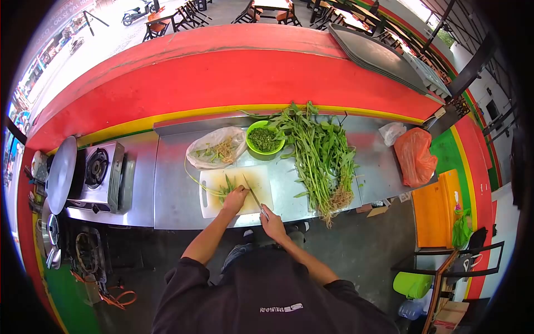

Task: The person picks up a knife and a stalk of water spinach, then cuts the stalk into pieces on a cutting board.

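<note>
On the steel counter lies a white cutting board (257, 177) with greenish-brown stains. My left hand (236, 199) is closed on green stems (227, 188) over the board. A knife (253, 194) is held by its handle in my right hand (272, 225), its blade slanting up and left beside the left fingers. Behind the board, a green bowl (250, 146) holds chopped greens (263, 139). A clear plastic bag (207, 139) with roots and stem scraps sits to its left. A large bunch of leafy greens (318, 150) with roots lies to the right.
A gas stove (105, 177) and a large round metal lid (61, 175) are at the left. An orange plastic bag (414, 157) lies at the counter's right end. Beyond rises a red wall ledge (239, 67) with stacked trays (378, 58).
</note>
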The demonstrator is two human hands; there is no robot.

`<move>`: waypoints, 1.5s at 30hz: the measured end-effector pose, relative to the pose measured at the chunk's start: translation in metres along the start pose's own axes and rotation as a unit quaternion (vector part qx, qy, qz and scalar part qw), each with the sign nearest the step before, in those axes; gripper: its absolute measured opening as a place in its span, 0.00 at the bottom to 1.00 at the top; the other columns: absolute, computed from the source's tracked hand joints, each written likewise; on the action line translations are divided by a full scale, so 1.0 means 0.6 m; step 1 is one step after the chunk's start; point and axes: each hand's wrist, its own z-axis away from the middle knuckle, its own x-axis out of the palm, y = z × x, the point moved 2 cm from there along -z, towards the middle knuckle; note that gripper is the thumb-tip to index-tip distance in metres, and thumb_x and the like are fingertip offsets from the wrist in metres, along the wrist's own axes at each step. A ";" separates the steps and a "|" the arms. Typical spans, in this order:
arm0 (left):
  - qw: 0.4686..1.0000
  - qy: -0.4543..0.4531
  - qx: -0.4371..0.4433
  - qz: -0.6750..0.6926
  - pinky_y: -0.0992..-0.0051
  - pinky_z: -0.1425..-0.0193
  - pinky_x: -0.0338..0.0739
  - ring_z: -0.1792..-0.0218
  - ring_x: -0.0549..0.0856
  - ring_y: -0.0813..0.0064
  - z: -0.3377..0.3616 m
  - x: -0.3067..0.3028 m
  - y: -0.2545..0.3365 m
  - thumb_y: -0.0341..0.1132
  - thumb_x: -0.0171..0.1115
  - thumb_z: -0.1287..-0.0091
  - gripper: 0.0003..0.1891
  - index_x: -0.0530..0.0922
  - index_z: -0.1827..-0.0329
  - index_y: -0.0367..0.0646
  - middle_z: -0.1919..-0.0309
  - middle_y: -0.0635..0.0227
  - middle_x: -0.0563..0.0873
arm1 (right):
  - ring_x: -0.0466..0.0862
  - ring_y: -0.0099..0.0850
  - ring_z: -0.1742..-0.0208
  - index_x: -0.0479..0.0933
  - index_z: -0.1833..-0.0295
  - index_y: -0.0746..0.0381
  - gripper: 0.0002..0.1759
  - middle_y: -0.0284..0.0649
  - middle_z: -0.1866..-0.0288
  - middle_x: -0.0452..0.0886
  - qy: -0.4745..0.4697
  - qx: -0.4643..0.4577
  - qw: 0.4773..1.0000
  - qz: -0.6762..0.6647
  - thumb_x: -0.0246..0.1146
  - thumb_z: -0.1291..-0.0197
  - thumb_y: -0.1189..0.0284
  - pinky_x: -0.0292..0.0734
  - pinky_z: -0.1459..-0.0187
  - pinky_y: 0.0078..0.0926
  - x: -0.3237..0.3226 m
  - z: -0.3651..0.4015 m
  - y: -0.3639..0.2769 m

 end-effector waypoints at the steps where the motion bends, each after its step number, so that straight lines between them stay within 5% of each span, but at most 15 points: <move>1: 0.999 0.016 0.024 -0.032 0.59 0.57 0.86 0.60 0.88 0.56 -0.001 0.001 0.000 0.29 0.59 0.34 0.11 0.84 0.51 0.44 0.57 0.61 0.83 | 0.84 0.63 0.53 0.72 0.27 0.56 0.27 0.65 0.58 0.84 0.000 0.001 1.000 -0.001 0.60 0.31 0.63 0.81 0.54 0.49 0.016 -0.005 0.027; 3: 0.998 0.005 0.019 -0.056 0.61 0.58 0.86 0.60 0.89 0.57 0.000 -0.008 0.010 0.28 0.59 0.35 0.11 0.84 0.52 0.44 0.58 0.61 0.83 | 0.87 0.52 0.69 0.71 0.26 0.56 0.27 0.54 0.66 0.87 0.116 -0.155 0.981 0.003 0.60 0.29 0.61 0.81 0.67 0.42 0.043 -0.019 0.066; 4: 0.997 -0.003 0.014 -0.082 0.62 0.59 0.86 0.61 0.89 0.58 -0.002 -0.013 0.012 0.27 0.59 0.36 0.12 0.85 0.53 0.44 0.59 0.62 0.83 | 0.87 0.52 0.69 0.71 0.26 0.56 0.27 0.54 0.66 0.87 0.115 -0.155 0.981 0.003 0.60 0.29 0.61 0.81 0.67 0.42 0.047 -0.026 0.076; 7: 0.996 -0.021 0.025 -0.079 0.64 0.58 0.86 0.59 0.88 0.61 -0.002 -0.020 0.010 0.28 0.58 0.36 0.12 0.84 0.52 0.46 0.60 0.63 0.81 | 0.64 0.15 0.84 0.72 0.25 0.53 0.26 0.27 0.77 0.71 -0.044 0.076 0.976 -0.200 0.58 0.25 0.58 0.60 0.86 0.19 0.023 -0.009 0.043; 10: 0.994 0.018 0.055 -0.089 0.64 0.59 0.86 0.60 0.88 0.62 0.000 -0.021 0.009 0.28 0.58 0.36 0.12 0.84 0.53 0.46 0.61 0.64 0.80 | 0.64 0.17 0.85 0.71 0.25 0.55 0.26 0.27 0.76 0.73 0.000 0.000 0.987 -0.164 0.58 0.24 0.59 0.61 0.86 0.21 0.037 -0.023 0.058; 11: 0.994 0.016 0.054 -0.089 0.64 0.59 0.86 0.60 0.88 0.62 0.000 -0.020 0.007 0.28 0.58 0.36 0.12 0.84 0.53 0.46 0.61 0.64 0.80 | 0.80 0.26 0.78 0.72 0.26 0.57 0.26 0.36 0.68 0.83 0.012 -0.019 0.991 -0.129 0.58 0.25 0.60 0.76 0.75 0.27 0.032 -0.019 0.068; 12: 0.994 0.020 0.057 -0.090 0.65 0.59 0.86 0.60 0.88 0.63 0.000 -0.020 0.007 0.28 0.58 0.37 0.11 0.84 0.53 0.46 0.61 0.64 0.80 | 0.80 0.26 0.78 0.72 0.26 0.57 0.26 0.36 0.68 0.83 0.011 -0.018 0.991 -0.129 0.58 0.25 0.60 0.76 0.75 0.27 0.032 -0.017 0.071; 14: 0.994 0.022 0.059 -0.090 0.66 0.60 0.86 0.61 0.88 0.63 0.003 -0.019 0.007 0.28 0.59 0.37 0.11 0.85 0.54 0.45 0.62 0.65 0.80 | 0.90 0.41 0.55 0.72 0.28 0.60 0.25 0.49 0.52 0.89 0.108 -0.126 0.984 -0.061 0.57 0.25 0.61 0.83 0.52 0.34 0.025 -0.011 0.072; 15: 0.993 0.018 0.061 -0.098 0.66 0.60 0.86 0.61 0.88 0.64 0.003 -0.019 0.006 0.28 0.59 0.37 0.11 0.85 0.54 0.45 0.62 0.65 0.80 | 0.83 0.48 0.36 0.73 0.29 0.62 0.25 0.57 0.41 0.84 0.058 -0.054 0.992 -0.094 0.58 0.26 0.62 0.76 0.37 0.37 0.001 0.003 0.043; 21: 0.995 0.026 0.057 -0.078 0.64 0.61 0.85 0.63 0.88 0.62 -0.002 -0.019 0.005 0.28 0.60 0.37 0.11 0.85 0.54 0.47 0.62 0.66 0.80 | 0.83 0.57 0.42 0.73 0.29 0.59 0.25 0.60 0.46 0.84 -0.023 0.026 0.999 -0.029 0.58 0.27 0.63 0.79 0.41 0.42 -0.031 0.034 0.013; 39: 0.999 0.007 0.033 -0.031 0.62 0.56 0.85 0.60 0.88 0.61 -0.007 -0.017 0.000 0.28 0.58 0.36 0.13 0.86 0.52 0.49 0.59 0.67 0.82 | 0.86 0.60 0.57 0.73 0.29 0.54 0.24 0.61 0.63 0.85 -0.023 0.011 0.996 0.081 0.58 0.28 0.64 0.80 0.57 0.50 -0.027 0.022 0.009; 45: 0.999 0.020 0.045 -0.025 0.62 0.57 0.85 0.62 0.88 0.60 -0.009 -0.032 0.004 0.29 0.59 0.35 0.12 0.87 0.53 0.49 0.60 0.68 0.83 | 0.87 0.58 0.56 0.73 0.29 0.56 0.24 0.61 0.61 0.85 0.014 -0.012 1.000 -0.011 0.58 0.28 0.65 0.81 0.55 0.45 -0.026 0.017 0.012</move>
